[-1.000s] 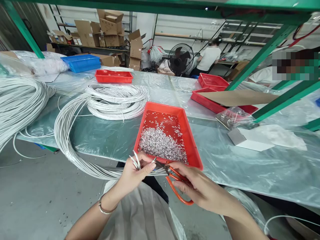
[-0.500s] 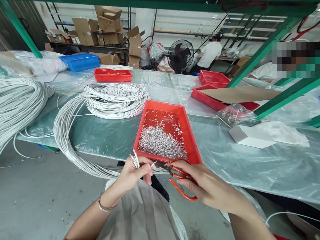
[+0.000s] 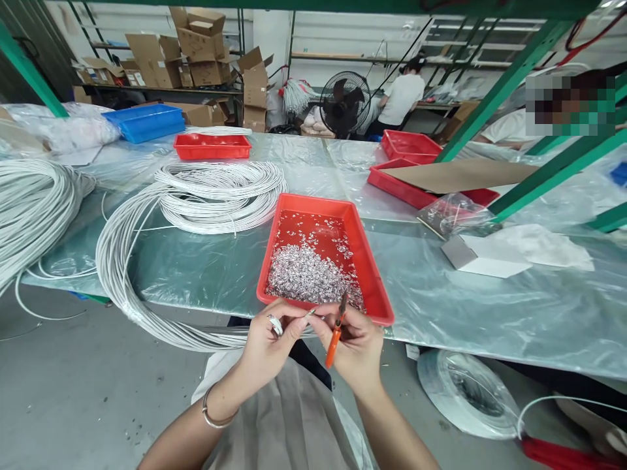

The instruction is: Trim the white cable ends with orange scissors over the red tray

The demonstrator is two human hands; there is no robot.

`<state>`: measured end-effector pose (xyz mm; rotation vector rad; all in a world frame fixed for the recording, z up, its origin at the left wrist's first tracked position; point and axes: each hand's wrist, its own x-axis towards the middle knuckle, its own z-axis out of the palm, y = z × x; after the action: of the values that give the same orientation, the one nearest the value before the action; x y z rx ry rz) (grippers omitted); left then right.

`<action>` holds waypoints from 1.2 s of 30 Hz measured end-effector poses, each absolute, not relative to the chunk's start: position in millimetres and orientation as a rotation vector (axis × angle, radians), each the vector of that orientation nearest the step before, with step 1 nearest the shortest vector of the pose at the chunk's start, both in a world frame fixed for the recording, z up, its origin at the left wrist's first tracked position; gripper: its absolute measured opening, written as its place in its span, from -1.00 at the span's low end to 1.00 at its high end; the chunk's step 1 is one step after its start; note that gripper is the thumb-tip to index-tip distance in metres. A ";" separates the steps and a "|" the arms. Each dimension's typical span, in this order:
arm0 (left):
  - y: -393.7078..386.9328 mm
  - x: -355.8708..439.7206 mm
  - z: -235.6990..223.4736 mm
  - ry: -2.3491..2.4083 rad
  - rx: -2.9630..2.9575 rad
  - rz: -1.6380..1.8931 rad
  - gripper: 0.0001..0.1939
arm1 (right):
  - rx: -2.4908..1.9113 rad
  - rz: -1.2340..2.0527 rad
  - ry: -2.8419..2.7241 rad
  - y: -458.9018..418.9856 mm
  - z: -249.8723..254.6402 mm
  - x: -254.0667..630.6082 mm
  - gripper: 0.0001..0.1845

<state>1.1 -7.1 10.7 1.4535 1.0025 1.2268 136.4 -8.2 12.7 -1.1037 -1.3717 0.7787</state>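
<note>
My left hand (image 3: 272, 343) is closed on white cables (image 3: 275, 324), whose cut ends poke out between the fingers. The thumb and index finger pinch near one cable's end. Opposite it, my right hand (image 3: 355, 346) meets that end with thumb and index fingertips. Tucked in the right hand are orange-handled scissors (image 3: 334, 344), their dark tips pointing up and away. Both hands are at the near edge of a red tray (image 3: 375, 277), which holds a heap of tiny shiny metal pieces (image 3: 304, 274). Whether a metal piece is between the fingertips is too small to tell.
Long coils of white cable (image 3: 117, 261) cover the table's left and hang over its front edge. More red trays (image 3: 411, 147), a blue bin (image 3: 144, 124) and a small white box (image 3: 482, 254) stand around. Green posts (image 3: 519, 189) rise at the right. Another person (image 3: 404, 98) works behind.
My right hand has turned, swinging the scissors from the cable end to upright in the palm. Its thumb and index finger now meet the cable end. The view has shifted slightly.
</note>
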 end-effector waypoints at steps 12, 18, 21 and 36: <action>-4.2 3.0 9.3 1.045 1.567 1.275 -0.84 | -1.129 0.775 -1.360 -1.1 18.3 141.6 -0.82; -3.5 1.8 8.8 1.059 1.592 1.275 -0.85 | -1.099 0.801 -1.377 -0.4 21.1 143.5 -0.84; -3.5 2.1 10.0 1.043 1.574 1.277 -0.84 | -1.055 0.822 -1.401 -0.2 22.3 144.5 -0.87; 0.5 0.0 4.9 0.961 1.338 1.267 -0.83 | -1.018 0.535 -1.412 -4.4 8.3 131.2 -0.90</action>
<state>0.0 0.5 4.9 1.3383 0.9614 1.2673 131.2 -4.4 8.3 -1.0181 -1.4117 0.5354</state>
